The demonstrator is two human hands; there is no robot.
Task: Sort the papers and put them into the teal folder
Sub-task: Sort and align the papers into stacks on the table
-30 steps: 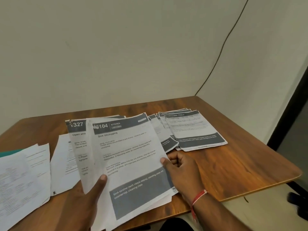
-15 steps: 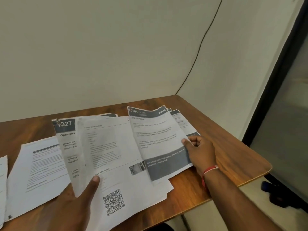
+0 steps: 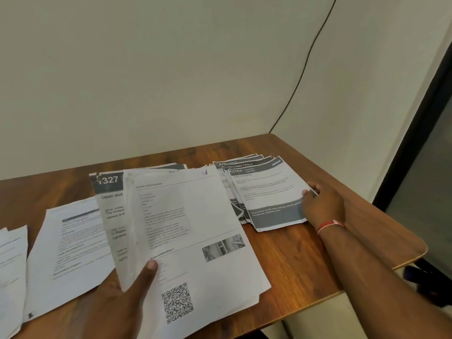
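Left hand (image 3: 115,302) grips a stack (image 3: 195,228) at the desk's (image 3: 318,265) front edge, thumb on top; right hand (image 3: 322,204) pinches the right edge of the sheet (image 3: 269,192) topping the pile (image 3: 221,164) near the far right corner; more papers (image 3: 68,241) lie towards the left edge.

1. The "104" sheet (image 3: 269,192) has left the held stack (image 3: 110,216) and now lies flat on top of the right pile (image 3: 234,165).
2. The right hand (image 3: 322,204) travelled with it and pinches its right edge.
3. A "Scene Information" sheet (image 3: 195,216) now tops the held stack.
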